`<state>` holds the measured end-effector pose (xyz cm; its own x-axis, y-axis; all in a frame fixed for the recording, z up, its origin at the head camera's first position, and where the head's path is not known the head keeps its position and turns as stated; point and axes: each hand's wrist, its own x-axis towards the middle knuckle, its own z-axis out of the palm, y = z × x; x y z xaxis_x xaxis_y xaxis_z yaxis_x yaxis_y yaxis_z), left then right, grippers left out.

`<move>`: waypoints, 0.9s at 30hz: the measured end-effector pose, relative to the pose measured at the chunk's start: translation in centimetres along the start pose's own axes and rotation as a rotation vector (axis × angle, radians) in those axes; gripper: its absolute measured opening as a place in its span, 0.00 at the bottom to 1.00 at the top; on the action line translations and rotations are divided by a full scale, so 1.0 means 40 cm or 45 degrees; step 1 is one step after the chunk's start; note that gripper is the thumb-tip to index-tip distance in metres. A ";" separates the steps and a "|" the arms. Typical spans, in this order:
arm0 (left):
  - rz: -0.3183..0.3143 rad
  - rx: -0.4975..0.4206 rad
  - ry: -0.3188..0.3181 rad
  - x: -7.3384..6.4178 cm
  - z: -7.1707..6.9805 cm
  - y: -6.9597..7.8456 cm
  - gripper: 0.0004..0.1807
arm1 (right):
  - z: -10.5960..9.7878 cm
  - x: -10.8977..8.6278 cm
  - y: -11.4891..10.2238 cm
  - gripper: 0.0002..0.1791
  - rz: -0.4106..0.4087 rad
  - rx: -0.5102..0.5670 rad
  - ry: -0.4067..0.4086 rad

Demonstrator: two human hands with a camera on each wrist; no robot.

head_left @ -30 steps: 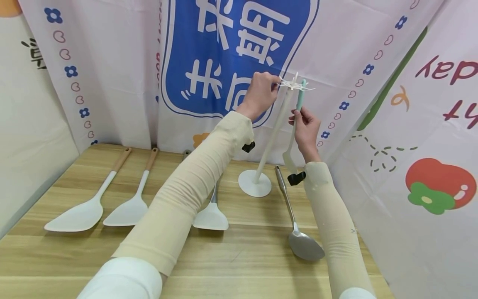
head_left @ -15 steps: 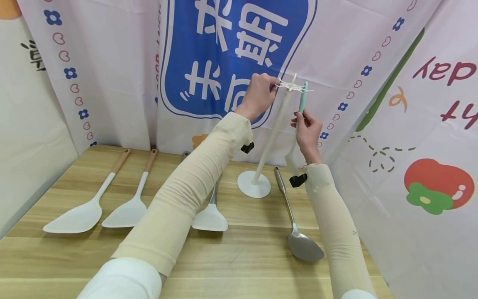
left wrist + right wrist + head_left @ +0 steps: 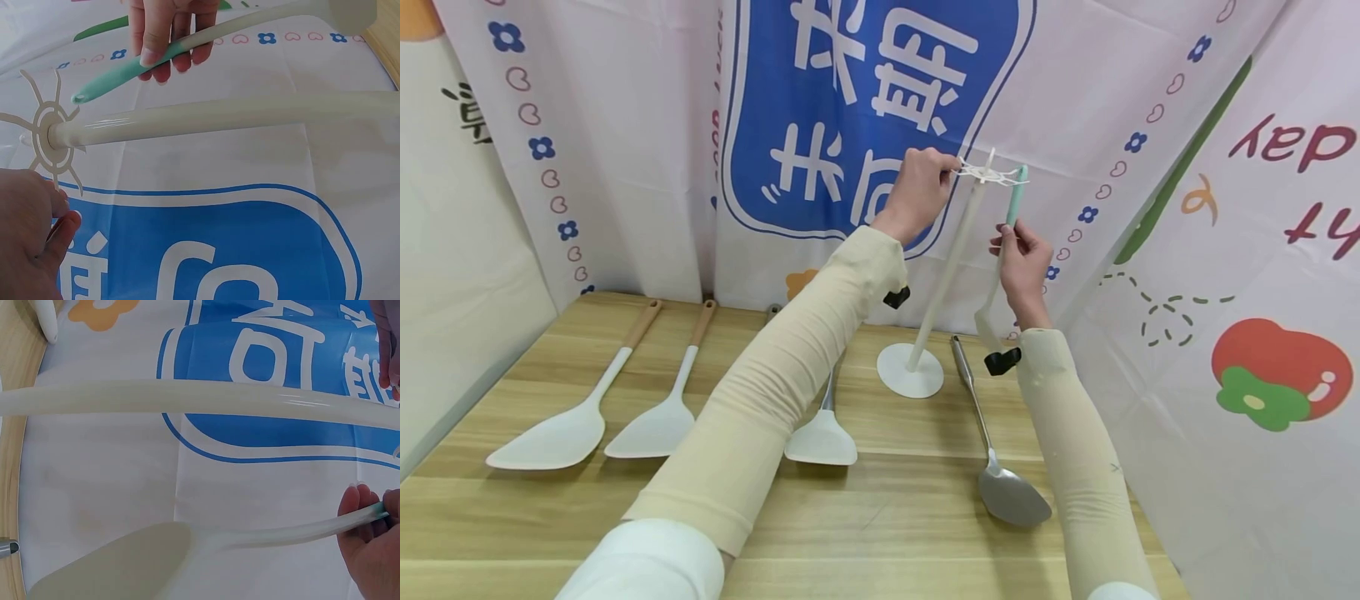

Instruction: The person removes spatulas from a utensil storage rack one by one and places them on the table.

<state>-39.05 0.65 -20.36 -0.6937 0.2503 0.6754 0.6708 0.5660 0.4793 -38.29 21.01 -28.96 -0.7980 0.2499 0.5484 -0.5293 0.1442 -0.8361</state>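
A white utensil stand (image 3: 950, 267) rises from a round base, with a ring of thin hooks (image 3: 52, 139) at its top. My left hand (image 3: 919, 190) pinches one hook on the ring's left side between thumb and fingertips. On the other side, my right hand (image 3: 1026, 265) grips a spatula (image 3: 122, 79) where its teal handle meets the pale shaft. The spatula hangs blade-down, and its handle's top end overlaps a right-hand hook tip in the head view. Its pale blade (image 3: 119, 562) shows in the right wrist view.
Two white turners with wooden handles (image 3: 561, 433) (image 3: 658, 427) lie at the table's left. Another white turner (image 3: 822, 439) lies partly under my left arm. A steel ladle-like turner (image 3: 1011, 496) lies right of the base. Printed cloth (image 3: 647, 150) hangs behind.
My right hand has shifted slightly right and down with the spatula, its handle top moving outward to the hook's tip. The left hand keeps its pinch on the stand.
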 end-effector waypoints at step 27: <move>-0.006 -0.016 0.015 -0.003 0.003 0.002 0.16 | -0.068 -0.046 0.008 0.15 0.029 -0.086 -0.017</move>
<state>-38.95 0.77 -20.48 -0.6937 0.2385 0.6796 0.6710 0.5569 0.4894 -36.21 23.20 -30.27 -0.8137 0.2413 0.5288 -0.4905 0.2032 -0.8474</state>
